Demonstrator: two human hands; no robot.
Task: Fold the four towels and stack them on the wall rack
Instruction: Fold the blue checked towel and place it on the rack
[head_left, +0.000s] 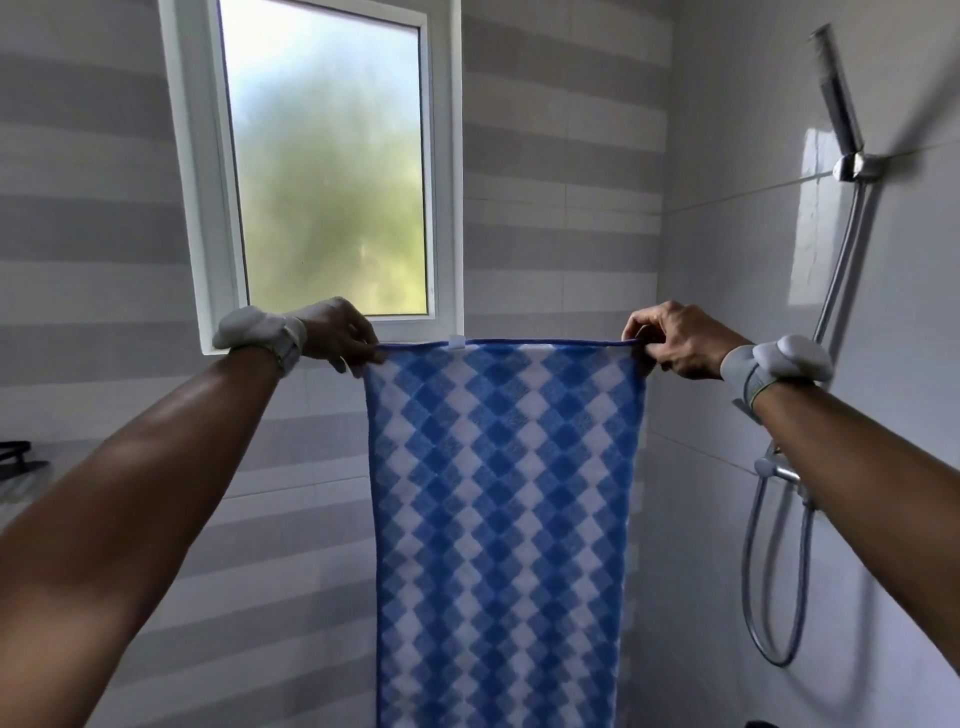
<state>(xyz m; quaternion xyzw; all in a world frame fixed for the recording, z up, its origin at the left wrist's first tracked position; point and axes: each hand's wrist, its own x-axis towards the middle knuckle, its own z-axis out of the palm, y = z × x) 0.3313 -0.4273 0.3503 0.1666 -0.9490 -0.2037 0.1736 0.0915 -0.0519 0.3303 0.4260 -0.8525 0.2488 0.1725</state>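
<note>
Left grip, right grip, one towel, seemingly unfolded

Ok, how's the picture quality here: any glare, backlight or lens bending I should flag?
Head view: daylight through the frosted window backlights the scene, leaving the forearms dark; a glare patch sits on the glossy right wall by the shower rail; wide-angle stretch bends tile lines and smears the shower head; the towel pattern reads clearly.

Both forearms were bare, with nothing worn on the fingers. Just behind the left hand a pale grey fabric left wristband carried a rounded white left pod. Behind the right hand, a matching grey right wristband carried a smooth white right pod.
</note>
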